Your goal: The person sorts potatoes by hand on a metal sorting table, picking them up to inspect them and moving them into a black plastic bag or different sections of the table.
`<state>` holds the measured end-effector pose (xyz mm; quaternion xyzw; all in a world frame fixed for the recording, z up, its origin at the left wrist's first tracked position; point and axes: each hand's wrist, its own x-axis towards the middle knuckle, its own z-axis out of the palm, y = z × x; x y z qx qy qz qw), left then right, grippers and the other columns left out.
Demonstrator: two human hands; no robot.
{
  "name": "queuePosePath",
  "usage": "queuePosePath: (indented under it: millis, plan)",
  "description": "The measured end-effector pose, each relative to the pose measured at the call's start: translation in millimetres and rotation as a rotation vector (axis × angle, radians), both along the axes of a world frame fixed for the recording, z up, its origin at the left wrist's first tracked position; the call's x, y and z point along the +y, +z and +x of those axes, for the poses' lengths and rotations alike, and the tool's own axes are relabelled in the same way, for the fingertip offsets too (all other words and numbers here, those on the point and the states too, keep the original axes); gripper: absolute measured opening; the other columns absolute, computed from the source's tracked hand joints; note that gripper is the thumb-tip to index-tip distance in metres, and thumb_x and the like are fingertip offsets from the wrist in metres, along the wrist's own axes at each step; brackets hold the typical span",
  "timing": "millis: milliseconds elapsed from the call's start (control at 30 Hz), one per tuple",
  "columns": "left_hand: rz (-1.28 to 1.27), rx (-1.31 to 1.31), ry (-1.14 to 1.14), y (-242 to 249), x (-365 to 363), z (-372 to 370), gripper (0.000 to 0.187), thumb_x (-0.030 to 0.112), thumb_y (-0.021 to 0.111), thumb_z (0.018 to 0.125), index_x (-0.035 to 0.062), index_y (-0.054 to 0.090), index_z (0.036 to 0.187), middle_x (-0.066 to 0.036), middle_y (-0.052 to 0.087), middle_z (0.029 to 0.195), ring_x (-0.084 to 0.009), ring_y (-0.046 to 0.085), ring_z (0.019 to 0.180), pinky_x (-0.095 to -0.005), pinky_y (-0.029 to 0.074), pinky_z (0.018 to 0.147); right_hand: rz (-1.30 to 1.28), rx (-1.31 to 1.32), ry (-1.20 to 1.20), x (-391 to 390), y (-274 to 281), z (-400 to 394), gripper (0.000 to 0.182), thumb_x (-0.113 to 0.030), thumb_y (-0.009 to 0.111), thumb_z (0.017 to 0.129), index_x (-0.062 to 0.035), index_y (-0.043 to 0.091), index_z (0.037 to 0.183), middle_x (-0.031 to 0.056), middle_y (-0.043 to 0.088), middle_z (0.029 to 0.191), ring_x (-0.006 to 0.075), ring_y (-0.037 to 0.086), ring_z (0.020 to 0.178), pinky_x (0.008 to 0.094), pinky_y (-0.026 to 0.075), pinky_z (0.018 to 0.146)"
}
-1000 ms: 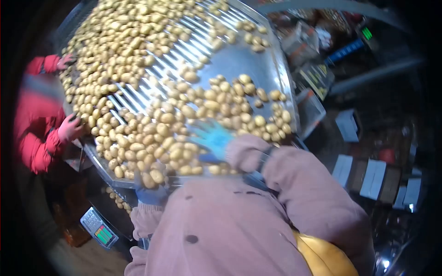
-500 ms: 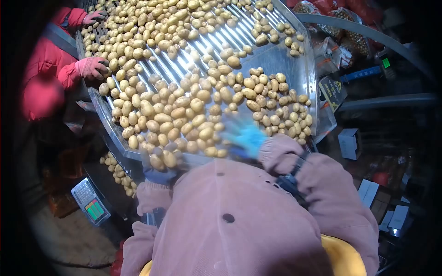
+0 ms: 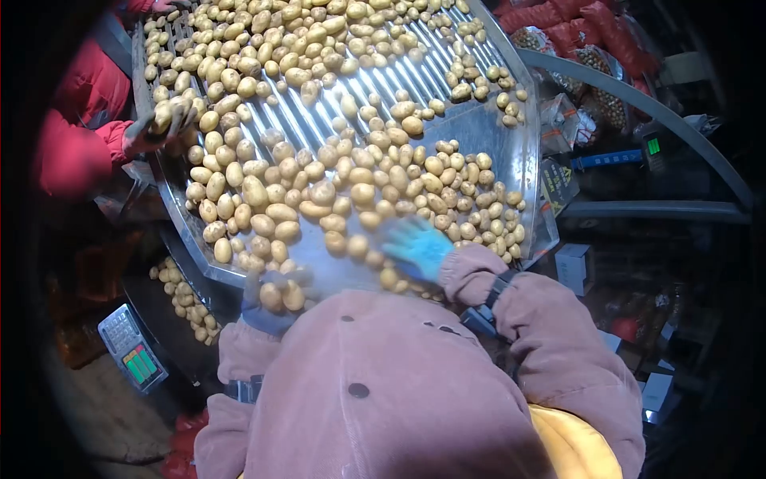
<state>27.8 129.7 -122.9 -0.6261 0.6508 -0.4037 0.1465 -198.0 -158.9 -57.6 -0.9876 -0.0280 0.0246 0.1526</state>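
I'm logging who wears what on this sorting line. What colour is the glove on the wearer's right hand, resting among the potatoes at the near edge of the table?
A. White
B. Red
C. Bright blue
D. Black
C: the right hand wears a bright blue glove, lying on the potatoes near the metal table's close edge; the red belongs to the co-worker's sleeve at the far left.

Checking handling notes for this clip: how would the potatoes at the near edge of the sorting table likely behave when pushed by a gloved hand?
The potatoes look rounded and smooth, so they would probably roll rather than slide on the ribbed metal sorting table. They look firm, unlikely to deform. Packed close, one pushed by the right hand would likely nudge its neighbours.
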Motion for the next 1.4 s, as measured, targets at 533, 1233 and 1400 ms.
queuePosePath:
  millis: [533, 1233, 1400]
  plan:
    - [-0.049, 0.257, -0.141, 64.9, -16.2, 15.0, 0.038, 0.015, 0.062, 0.092, 0.0177, 0.048, 0.126, -0.002, 0.049, 0.124, -0.0207, 0.049, 0.117, -0.0466, 0.053, 0.096, 0.035, -0.172, -0.275, -14.4, 10.0, 81.4, 0.038, -0.017, 0.060, 0.084, -0.0079, 0.059, 0.121, 0.0151, 0.052, 0.130, 0.0347, 0.046, 0.124, 0.0497, 0.039, 0.098]
    - [0.125, -2.177, 0.202, 36.9, -15.5, 10.8, 0.048, 0.043, 0.061, 0.092, 0.0126, 0.044, 0.126, -0.011, 0.047, 0.116, -0.0216, 0.048, 0.107, -0.0354, 0.048, 0.092, 0.542, 0.244, -0.861, -11.3, 9.7, 27.3, 0.023, -0.015, 0.067, 0.082, -0.0102, 0.068, 0.104, 0.0111, 0.065, 0.106, 0.0303, 0.061, 0.100, 0.0405, 0.048, 0.087]
    - [0.187, -2.342, -0.109, 81.3, -16.9, 14.4, 0.048, 0.044, 0.057, 0.093, 0.0076, 0.049, 0.123, -0.013, 0.047, 0.118, -0.0245, 0.050, 0.103, -0.0393, 0.049, 0.092, 0.330, -0.175, -0.403, 0.8, 17.3, 96.1, 0.038, -0.016, 0.066, 0.081, -0.0121, 0.060, 0.119, 0.0143, 0.059, 0.115, 0.0345, 0.056, 0.106, 0.0419, 0.048, 0.089]
